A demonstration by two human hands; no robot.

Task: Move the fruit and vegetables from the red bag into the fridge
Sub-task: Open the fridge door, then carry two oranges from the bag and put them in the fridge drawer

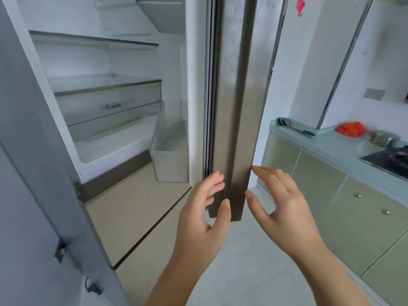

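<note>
— Where's the red bag?
— On the counter, beside a steel pot (contents hidden).
— The fridge?
— Open; shelves and door bin bare.
— Hands?
— Left hand and right hand spread wide, empty, flanking the steel door edge.

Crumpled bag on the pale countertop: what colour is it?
Red-orange; the crumpled bag shows only in the head view.

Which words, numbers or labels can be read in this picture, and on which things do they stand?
None can be read.
Print on the fridge drawer front: too blurred.
Faint writing at the top of the fridge door: too faint.
Red sticker: no text visible.
</note>
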